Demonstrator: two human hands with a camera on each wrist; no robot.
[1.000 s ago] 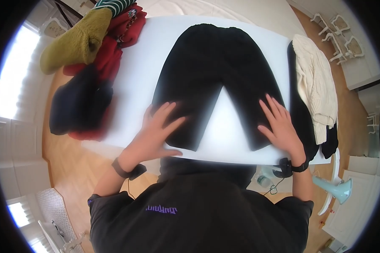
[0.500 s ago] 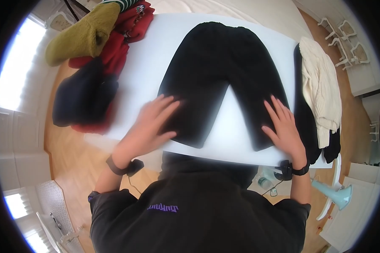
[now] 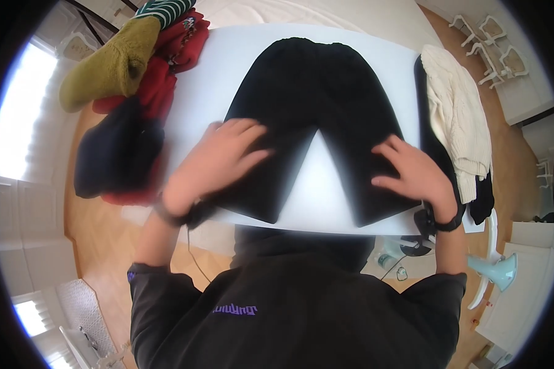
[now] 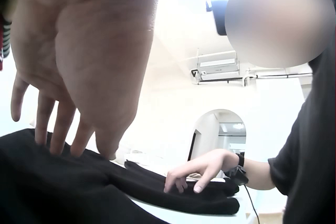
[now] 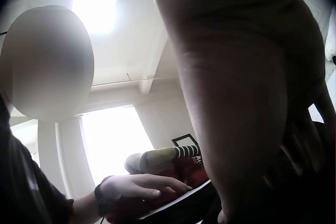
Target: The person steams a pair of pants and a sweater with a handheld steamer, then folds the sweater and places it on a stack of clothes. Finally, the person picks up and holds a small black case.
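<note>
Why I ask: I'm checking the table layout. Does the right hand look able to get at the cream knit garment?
Probably yes: the cream knit garment lies on top of a black garment, close to the right hand, and nothing visible covers it.

The dark short-sleeved shirt (image 3: 326, 320) bears purple lettering (image 3: 235, 310).

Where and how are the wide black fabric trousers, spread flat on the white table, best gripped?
Likely at the two leg hems, coming from the near side: the trousers lie with the waist away and the legs parted, leaving bare white table between them. The left hand and right hand are each over a leg, so each could pinch its own hem.
</note>
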